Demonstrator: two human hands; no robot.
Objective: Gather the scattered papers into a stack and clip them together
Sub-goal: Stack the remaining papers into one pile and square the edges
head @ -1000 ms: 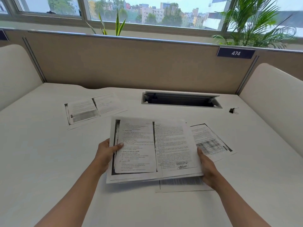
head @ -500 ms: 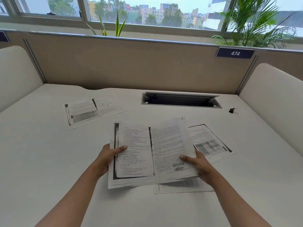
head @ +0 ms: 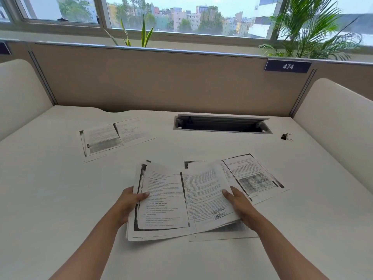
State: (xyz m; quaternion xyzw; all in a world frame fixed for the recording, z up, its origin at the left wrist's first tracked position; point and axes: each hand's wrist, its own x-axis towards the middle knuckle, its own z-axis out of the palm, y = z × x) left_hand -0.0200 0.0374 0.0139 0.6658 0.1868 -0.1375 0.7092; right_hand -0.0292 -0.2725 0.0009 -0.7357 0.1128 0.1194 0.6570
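The gathering step is in hand. The left hand [head: 129, 201] and the right hand [head: 239, 203] grip the stack of papers [head: 181, 201] by its two sides, fingers closed on it, low over the tabletop [head: 50, 188]. One sheet [head: 256, 174] lies just beside it, another sheet [head: 115, 136] farther left. I judge these must be collected next; the binder clip [head: 286, 136] waits far right.

Two hands hold a bunch of papers [head: 181, 201] over the white desk [head: 50, 199]. The left hand [head: 129, 203] grips the left edge, thumb on top. The right hand [head: 240, 205] grips the right side. More sheets lie under and beside it [head: 256, 176], another [head: 115, 136] lies far left, and a black binder clip [head: 286, 136] sits far right.
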